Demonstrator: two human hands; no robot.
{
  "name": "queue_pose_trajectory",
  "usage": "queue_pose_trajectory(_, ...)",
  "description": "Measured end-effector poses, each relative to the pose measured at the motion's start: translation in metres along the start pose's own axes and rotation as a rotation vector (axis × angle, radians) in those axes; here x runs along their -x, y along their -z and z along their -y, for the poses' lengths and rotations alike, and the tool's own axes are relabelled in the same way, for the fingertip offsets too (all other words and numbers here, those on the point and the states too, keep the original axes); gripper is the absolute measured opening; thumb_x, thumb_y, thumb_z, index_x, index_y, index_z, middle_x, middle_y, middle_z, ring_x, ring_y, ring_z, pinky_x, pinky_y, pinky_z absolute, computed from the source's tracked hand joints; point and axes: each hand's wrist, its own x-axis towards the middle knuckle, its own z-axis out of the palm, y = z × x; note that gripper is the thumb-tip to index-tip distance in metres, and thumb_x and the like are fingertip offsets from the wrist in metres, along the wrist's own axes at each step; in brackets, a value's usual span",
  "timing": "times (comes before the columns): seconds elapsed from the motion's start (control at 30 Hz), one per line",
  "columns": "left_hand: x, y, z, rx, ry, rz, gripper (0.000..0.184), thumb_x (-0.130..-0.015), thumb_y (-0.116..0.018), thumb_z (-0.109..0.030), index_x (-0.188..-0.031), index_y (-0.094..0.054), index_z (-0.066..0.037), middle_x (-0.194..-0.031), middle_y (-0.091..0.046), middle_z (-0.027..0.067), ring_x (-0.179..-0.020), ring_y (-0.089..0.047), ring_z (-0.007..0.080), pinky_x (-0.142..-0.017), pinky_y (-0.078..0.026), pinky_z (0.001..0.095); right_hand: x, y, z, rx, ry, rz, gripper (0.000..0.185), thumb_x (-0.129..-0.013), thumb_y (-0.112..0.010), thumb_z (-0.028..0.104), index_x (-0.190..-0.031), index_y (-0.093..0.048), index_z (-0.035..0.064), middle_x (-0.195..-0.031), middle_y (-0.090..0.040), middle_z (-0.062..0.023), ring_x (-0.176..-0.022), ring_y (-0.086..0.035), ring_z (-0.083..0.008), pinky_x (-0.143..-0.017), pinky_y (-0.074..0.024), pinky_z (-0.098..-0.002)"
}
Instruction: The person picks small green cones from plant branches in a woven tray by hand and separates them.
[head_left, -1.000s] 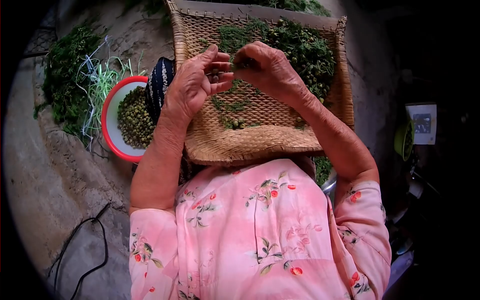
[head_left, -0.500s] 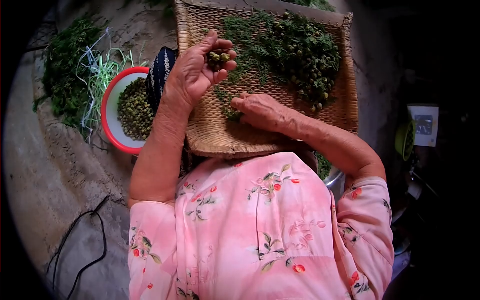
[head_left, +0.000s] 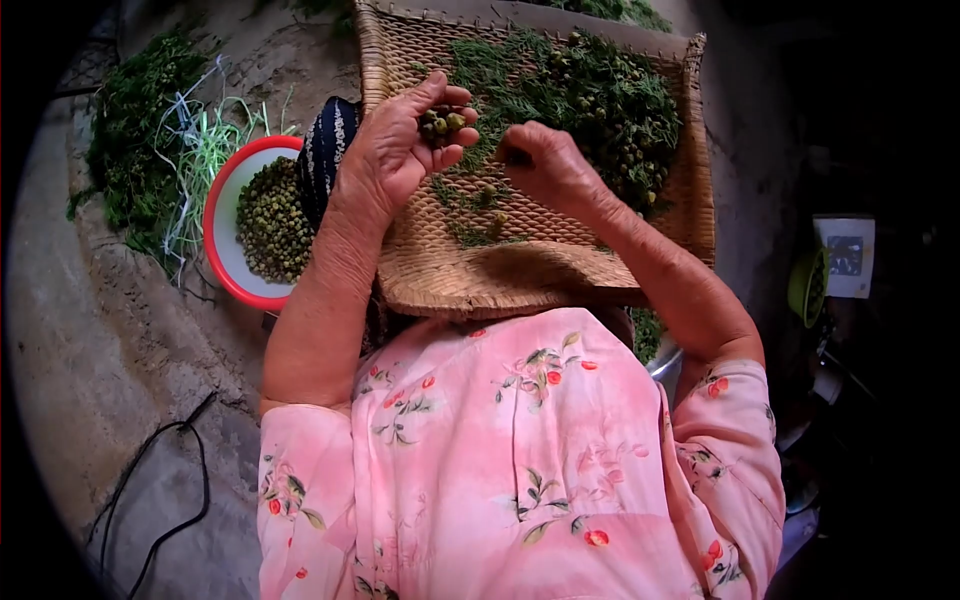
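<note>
My left hand (head_left: pixel 392 140) is turned palm up over the left side of a woven basket tray (head_left: pixel 420 262). Its fingers curl around several small green seed cones (head_left: pixel 450 122). Just to the right, my right hand (head_left: pixel 556 172) is raised above the tray with its fingers closed; whatever they hold, if anything, is hidden. A heap of feathery evergreen sprigs with cones (head_left: pixel 620 120) fills the tray's upper right. Loose green bits (head_left: pixel 485 205) lie on the weave below my hands.
A red-rimmed white bowl (head_left: pixel 222 255) of picked cones stands left of the tray, beside dark patterned cloth (head_left: pixel 325 145). Further left are more green sprigs (head_left: pixel 140 130) and pale plastic strings (head_left: pixel 205 150). A black cord (head_left: pixel 205 470) lies on the floor. At right is a green container (head_left: pixel 808 285).
My right hand has lifted from the lower part of the tray and moved up, closer to the sprig heap. My left hand has shifted slightly down and right, still holding the cones.
</note>
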Motion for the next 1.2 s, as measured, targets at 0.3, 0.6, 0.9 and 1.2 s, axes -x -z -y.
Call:
queue_pose_trajectory(0.3, 0.000, 0.000, 0.000, 0.012, -0.009, 0.005, 0.032, -0.090, -0.054, -0.034, -0.097, -0.062, -0.003, -0.081, -0.064, 0.0071, -0.066, -0.063, 0.0136, -0.048, -0.050, 0.0194, 0.012, -0.020, -0.017, 0.083, 0.090, 0.280, 0.019, -0.069, -0.056, 0.000, -0.089, -0.056, 0.0010, -0.087, -0.054, -0.0193, -0.087, -0.055, -0.0381, -0.075, -0.0458, -0.0443)
queue_pose_trajectory(0.6, 0.000, -0.001, -0.001, 0.009, -0.015, -0.005, 0.031, -0.091, -0.053, -0.033, -0.097, -0.062, -0.004, -0.081, -0.064, 0.0066, -0.067, -0.063, 0.0131, -0.048, -0.050, 0.0198, 0.022, -0.021, -0.009, 0.248, 0.069, 0.414, 0.015, -0.070, -0.059, 0.005, -0.083, -0.055, -0.0013, -0.091, -0.053, -0.0189, -0.087, -0.055, -0.0370, -0.074, -0.0467, -0.0412)
queue_pose_trajectory(0.9, 0.001, -0.002, -0.001, -0.003, -0.005, -0.016, 0.031, -0.091, -0.052, -0.034, -0.095, -0.062, -0.005, -0.081, -0.064, 0.0061, -0.066, -0.063, 0.0131, -0.048, -0.049, 0.0191, 0.008, -0.026, -0.006, 0.357, 0.116, 0.225, 0.010, -0.081, -0.048, 0.004, -0.090, -0.052, 0.0022, -0.090, -0.050, -0.0165, -0.080, -0.058, -0.0346, -0.068, -0.0495, -0.0413)
queue_pose_trajectory(1.2, -0.003, -0.003, 0.003, -0.020, 0.016, -0.022, 0.030, -0.092, -0.050, -0.032, -0.095, -0.059, -0.004, -0.080, -0.062, 0.0069, -0.064, -0.062, 0.0146, -0.047, -0.050, 0.0209, -0.003, -0.004, -0.001, 0.087, 0.140, -0.125, 0.011, -0.079, -0.055, 0.004, -0.089, -0.051, 0.0024, -0.084, -0.050, -0.0164, -0.078, -0.054, -0.0358, -0.066, -0.0453, -0.0426)
